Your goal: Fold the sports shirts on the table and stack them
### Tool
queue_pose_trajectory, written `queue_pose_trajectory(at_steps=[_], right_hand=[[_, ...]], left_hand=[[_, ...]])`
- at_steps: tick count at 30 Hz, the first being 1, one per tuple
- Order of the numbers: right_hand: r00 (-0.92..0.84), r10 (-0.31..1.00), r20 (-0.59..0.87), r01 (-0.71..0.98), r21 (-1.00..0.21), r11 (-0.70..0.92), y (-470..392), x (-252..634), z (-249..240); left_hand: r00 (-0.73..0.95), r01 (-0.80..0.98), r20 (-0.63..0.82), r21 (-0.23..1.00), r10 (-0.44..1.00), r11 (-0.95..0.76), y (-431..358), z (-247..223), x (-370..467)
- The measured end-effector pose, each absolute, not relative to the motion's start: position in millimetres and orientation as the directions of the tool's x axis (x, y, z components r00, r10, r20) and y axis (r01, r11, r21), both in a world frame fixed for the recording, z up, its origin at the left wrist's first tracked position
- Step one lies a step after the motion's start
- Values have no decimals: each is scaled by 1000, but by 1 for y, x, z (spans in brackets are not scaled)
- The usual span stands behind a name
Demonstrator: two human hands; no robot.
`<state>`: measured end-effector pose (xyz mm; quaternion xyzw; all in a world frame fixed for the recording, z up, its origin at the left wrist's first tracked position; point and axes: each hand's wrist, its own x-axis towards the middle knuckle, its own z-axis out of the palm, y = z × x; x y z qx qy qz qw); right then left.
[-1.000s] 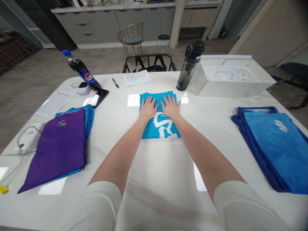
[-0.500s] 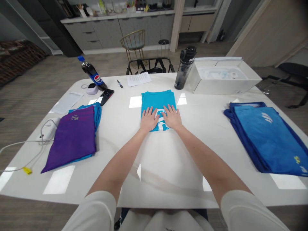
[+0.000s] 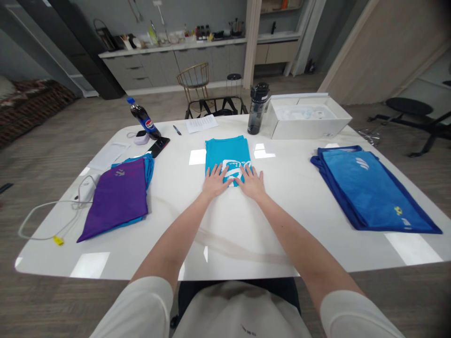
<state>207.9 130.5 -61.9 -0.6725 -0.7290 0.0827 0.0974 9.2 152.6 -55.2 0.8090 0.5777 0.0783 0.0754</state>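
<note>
A folded turquoise T-shirt (image 3: 227,149) with a white print lies flat in the middle of the white table (image 3: 239,230). On its near left corner rests my left hand (image 3: 214,182), palm down with the fingers spread. My right hand (image 3: 252,182) lies the same way on the near right corner, and the thumbs point toward each other over the print. Neither hand grips the cloth. To the left is a folded purple shirt (image 3: 118,195) on top of a blue one (image 3: 150,170). On the right, a folded blue shirt (image 3: 373,188) lies on darker blue cloth.
Along the far side stand a cola bottle (image 3: 144,119), a dark tumbler (image 3: 258,109) and an open white box (image 3: 310,126). A phone (image 3: 159,146), a pen (image 3: 177,130) and a paper sheet (image 3: 202,123) lie nearby. A white power strip (image 3: 84,188) with cables sits at the left.
Both hands have slid toward me to the shirt's near edge, showing more of the white print. The camera view has tilted up a little and shifted.
</note>
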Motion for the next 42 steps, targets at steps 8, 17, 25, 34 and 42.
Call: queue_pose_trajectory(at_steps=[8,17,25,34,42], right_hand=[[-113,988,103,852,-502,149,122,249,-69],[214,976,-42,860,-466,-208,94,250,-47],[128,940,-318,910,-339,-239,74,254,-15],[-308,620,-721,901,-431,-55,18,288,16],[120,960,-252,879,-422,-220,123,295,-16]], left_hand=[[272,932,-59,267,961,-247,120,-53,-11],[146,979,70,131,987,-155,79,-33,-41],[294,946,-127,178,947,-270,73,-6,-52],[517,833,-549,499,657,-239,28,20,-74],[-49,829,-77,552,996,84,139,-5,-38]])
